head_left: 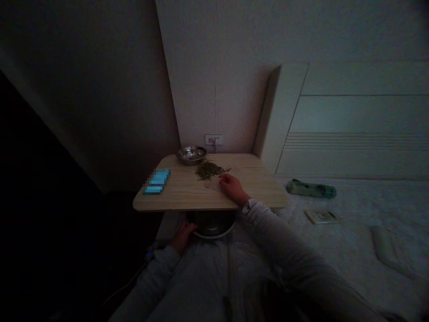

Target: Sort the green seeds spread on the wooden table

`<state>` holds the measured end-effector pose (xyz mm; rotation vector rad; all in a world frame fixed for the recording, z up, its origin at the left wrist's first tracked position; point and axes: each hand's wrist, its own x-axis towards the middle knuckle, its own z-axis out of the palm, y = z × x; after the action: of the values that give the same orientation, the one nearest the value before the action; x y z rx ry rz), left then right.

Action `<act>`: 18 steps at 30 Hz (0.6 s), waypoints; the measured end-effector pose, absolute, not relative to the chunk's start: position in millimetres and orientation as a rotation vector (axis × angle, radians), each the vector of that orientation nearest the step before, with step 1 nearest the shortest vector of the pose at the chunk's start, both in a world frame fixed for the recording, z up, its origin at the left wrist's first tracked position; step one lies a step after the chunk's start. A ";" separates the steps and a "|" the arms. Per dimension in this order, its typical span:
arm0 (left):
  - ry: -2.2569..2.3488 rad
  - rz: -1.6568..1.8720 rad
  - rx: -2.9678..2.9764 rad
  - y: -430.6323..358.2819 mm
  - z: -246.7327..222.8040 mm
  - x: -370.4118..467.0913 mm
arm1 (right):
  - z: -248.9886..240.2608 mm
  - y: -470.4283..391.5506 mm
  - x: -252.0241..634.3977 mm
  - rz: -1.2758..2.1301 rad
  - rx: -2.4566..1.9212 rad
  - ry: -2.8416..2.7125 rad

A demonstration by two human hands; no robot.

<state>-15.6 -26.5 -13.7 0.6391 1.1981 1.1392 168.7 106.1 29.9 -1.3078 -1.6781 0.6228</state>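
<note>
A loose pile of small dark grains or seeds [207, 170] lies spread on a light wooden table [174, 197]. My right hand [233, 188] rests on the tabletop at the pile's near right edge, its fingers curled and pressed together; whether anything is between them is too dark to see. Below the table's front edge, my left hand [184, 235] grips the left side of a dark bowl [212, 226] with a pale rim, partly hidden under the tabletop. A shallow metal bowl [191, 155] stands behind the pile, to its left.
A pixelated blue rectangle [157, 181] lies at the table's left side. Behind the table is a wall socket [213, 139] with a plug. On the bed to the right lie a green wrapped bundle [311, 188], a small flat packet [322, 217] and a pale folded item [390, 250].
</note>
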 end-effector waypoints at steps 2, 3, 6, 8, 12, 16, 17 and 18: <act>1.181 1.153 0.652 -27.0 -12.4 -15.1 | 29.6 106.1 168.7 0.634 -1.306 -1.681; 1.172 1.162 0.654 -27.2 -11.4 -14.8 | 29.4 106.2 168.7 0.643 -1.299 -1.681; 1.167 1.165 0.657 -27.8 -8.9 -14.1 | 29.1 106.1 168.6 0.650 -1.291 -1.681; 1.186 1.147 0.652 -27.8 -8.9 -14.4 | 29.5 105.6 168.6 0.639 -1.294 -1.684; 1.198 1.130 0.634 -26.0 -14.1 -16.2 | 31.0 104.4 168.6 0.637 -1.289 -1.698; 1.187 1.142 0.644 -23.9 -19.7 -17.1 | 31.4 104.1 168.4 0.620 -1.304 -1.707; 1.173 1.150 0.649 -23.8 -20.0 -17.0 | 31.3 104.2 168.4 0.618 -1.306 -1.708; 1.161 1.157 0.652 -23.8 -19.8 -16.9 | 31.1 104.4 168.4 0.620 -1.305 -1.708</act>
<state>-16.9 -23.8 -19.8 0.6516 1.1613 1.1565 168.4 104.4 31.1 -1.3045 -1.7078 0.6199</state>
